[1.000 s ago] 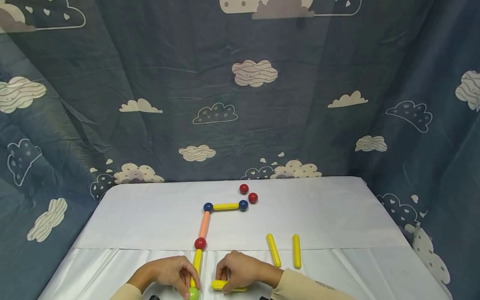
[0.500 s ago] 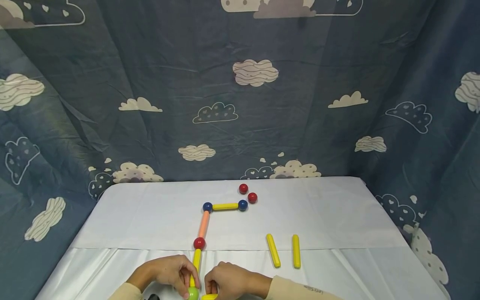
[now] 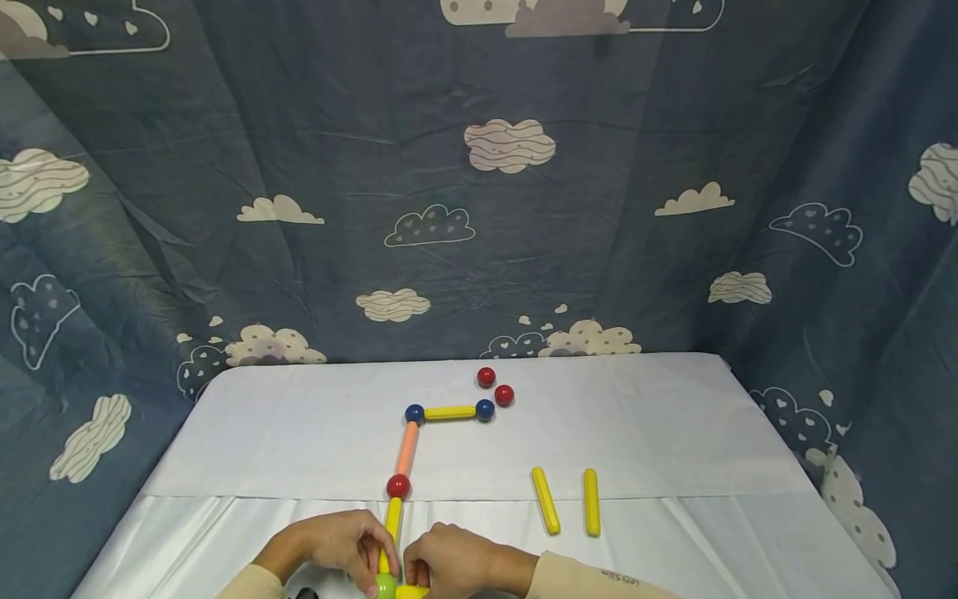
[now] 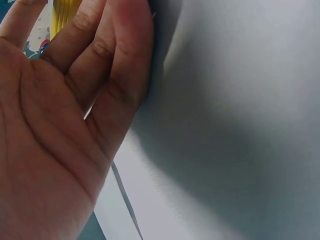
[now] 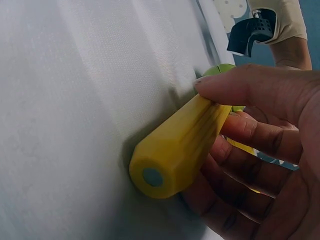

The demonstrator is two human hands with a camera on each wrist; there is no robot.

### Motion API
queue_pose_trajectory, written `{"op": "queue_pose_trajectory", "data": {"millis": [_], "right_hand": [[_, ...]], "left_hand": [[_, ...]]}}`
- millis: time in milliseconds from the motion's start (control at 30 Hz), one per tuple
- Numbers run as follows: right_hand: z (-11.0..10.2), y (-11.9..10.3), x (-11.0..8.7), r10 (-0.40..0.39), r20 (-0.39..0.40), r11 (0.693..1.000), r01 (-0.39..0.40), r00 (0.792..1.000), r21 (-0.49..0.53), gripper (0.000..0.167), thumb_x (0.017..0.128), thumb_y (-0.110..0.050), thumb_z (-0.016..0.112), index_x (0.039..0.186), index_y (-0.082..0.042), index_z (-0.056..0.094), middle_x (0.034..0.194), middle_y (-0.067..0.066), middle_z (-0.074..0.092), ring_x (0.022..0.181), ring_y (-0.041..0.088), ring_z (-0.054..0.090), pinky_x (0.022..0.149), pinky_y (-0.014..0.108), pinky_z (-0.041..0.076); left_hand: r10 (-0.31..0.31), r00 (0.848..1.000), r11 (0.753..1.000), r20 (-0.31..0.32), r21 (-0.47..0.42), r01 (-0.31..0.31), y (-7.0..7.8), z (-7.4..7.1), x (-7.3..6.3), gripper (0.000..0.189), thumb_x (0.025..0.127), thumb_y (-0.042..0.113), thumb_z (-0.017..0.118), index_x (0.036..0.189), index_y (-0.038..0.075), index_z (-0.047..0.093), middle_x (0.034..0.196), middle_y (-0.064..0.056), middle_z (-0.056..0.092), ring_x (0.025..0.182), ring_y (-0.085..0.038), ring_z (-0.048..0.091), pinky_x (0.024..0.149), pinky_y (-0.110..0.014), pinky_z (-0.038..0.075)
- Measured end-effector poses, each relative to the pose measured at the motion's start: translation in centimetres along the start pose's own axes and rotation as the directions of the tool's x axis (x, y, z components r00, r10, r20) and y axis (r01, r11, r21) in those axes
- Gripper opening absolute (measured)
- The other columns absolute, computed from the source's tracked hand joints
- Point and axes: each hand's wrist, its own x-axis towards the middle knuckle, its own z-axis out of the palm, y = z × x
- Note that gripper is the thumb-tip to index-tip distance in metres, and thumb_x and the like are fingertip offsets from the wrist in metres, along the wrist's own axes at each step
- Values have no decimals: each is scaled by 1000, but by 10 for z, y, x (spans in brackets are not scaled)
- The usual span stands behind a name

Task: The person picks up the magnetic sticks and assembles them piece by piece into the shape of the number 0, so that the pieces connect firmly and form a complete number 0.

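At the bottom of the head view, my left hand (image 3: 337, 545) pinches a green ball (image 3: 386, 586) between thumb and finger. My right hand (image 3: 456, 561) grips a yellow magnetic stick (image 5: 172, 150), whose far end meets the green ball's right side; its near end shows a grey disc. From the green ball, another yellow stick (image 3: 392, 520) runs up to a red ball (image 3: 398, 486). A pink stick (image 3: 407, 448) continues to a blue ball (image 3: 415, 413), then a yellow stick (image 3: 450, 413) leads right to a second blue ball (image 3: 485, 410).
Two loose yellow sticks, one tilted (image 3: 546, 501) and one straighter (image 3: 592, 502), lie right of the hands. Two red balls (image 3: 486, 378) sit near the back of the white-covered table (image 3: 674, 433). A dark cloud-print curtain (image 3: 569, 274) hangs behind.
My right hand has moved left and toward me with the yellow stick, bringing its end against the green ball. My left hand has kept its hold on the ball.
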Motion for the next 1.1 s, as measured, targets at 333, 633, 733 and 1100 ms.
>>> {"op": "queue_pose_trajectory", "data": {"millis": [333,633,733,1100], "right_hand": [[2,2,1,13,-4,1000,-13,1000,-4,12,79,-20,79,84,-16,70,64,-20,55,58,-11,48,54,7,41],[-6,11,-4,9,26,994,-12,1000,109,16,79,-16,80,90,-13,69,68,-16,58,59,-9,49,55,10,44],[-17,22,-7,29,17,972,-32,999,232,19,78,-12,81,92,-11,68,70,-15,59,59,-7,49,56,13,45],[-91,103,-18,344,-393,920,-221,853,325,23,76,-6,80,94,-1,67,78,1,60,67,14,53,60,23,44]], "left_hand": [[1,1000,1000,-1,-11,-1,0,1,0,23,77,8,80,98,2,71,76,4,65,65,-4,54,59,-14,42],[21,1000,1000,4,-13,-21,-1,1,1,24,78,8,79,98,-1,70,75,5,65,63,-2,53,58,-14,42],[5,1000,1000,0,-13,-5,-1,2,1,21,79,9,79,97,2,71,74,5,64,63,-2,52,58,-14,41],[-67,996,997,-61,19,68,2,4,0,18,77,9,80,94,11,73,73,3,64,63,-7,52,58,-17,41]]}}
